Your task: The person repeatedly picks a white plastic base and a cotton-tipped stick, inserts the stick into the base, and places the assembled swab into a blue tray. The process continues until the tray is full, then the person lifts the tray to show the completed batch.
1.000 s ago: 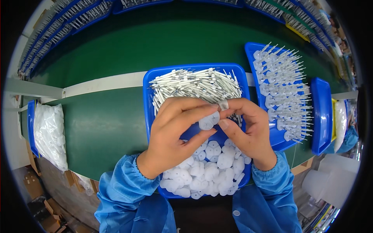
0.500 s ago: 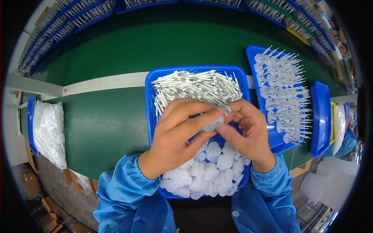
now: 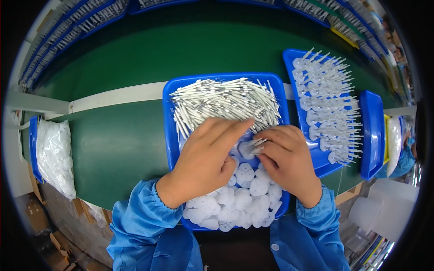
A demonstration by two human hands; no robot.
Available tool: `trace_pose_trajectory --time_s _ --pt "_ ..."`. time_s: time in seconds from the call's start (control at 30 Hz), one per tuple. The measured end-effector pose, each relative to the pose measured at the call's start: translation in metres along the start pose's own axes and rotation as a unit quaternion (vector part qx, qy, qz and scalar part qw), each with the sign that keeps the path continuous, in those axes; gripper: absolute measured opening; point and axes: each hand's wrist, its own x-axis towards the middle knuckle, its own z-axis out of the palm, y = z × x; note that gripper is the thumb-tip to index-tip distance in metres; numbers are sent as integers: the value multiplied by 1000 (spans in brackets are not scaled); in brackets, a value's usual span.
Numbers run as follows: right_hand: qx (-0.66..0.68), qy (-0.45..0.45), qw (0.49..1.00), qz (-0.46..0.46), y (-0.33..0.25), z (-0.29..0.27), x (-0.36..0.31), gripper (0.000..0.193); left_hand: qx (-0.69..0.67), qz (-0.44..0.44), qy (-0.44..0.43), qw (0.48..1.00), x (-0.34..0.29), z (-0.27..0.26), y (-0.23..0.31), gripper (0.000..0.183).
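A blue tray [image 3: 170, 135] sits in front of me on the green belt. Its far half holds a heap of thin white sticks [image 3: 221, 101]; its near half holds several flat white flower-shaped caps [image 3: 244, 198]. My left hand [image 3: 205, 160] rests over the tray's middle, fingers stretched toward the right. My right hand [image 3: 287, 160] pinches one white cap with a stick [image 3: 251, 148] between its fingertips, close to the left fingertips. Both forearms wear blue sleeves.
To the right a second blue tray [image 3: 318, 156] carries several assembled caps with sticks [image 3: 327, 104] in rows, beside another blue tray [image 3: 371, 135]. A bag of white parts [image 3: 54, 156] lies at the far left. More blue trays line the belt's far edge.
Both hands have dropped slightly toward me within the tray. The left fingers have straightened and now lie flat beside the piece in the right fingertips.
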Motion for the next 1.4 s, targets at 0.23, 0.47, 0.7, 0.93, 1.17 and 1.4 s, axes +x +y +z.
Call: trace_pose_trajectory --time_s 0.23,0.47,0.7,0.93,1.17,1.4 --pt "-13 3 999 39 -7 -12 -2 23 71 10 -11 997 -1 1 3 45" --pt "-14 24 999 28 -2 1 -5 21 117 -5 -36 992 8 2 12 32" --pt "-19 66 998 3 0 8 -7 19 160 45 -106 980 26 0 8 17" --pt "-46 205 977 35 -22 -24 -51 23 98 6 -127 987 30 -4 21 20" --pt "36 197 978 63 -82 -36 -109 26 67 143 -146 977 95 83 68 18" --pt "-23 186 979 84 -67 -52 -149 27 148 191 -152 958 99 105 69 21"
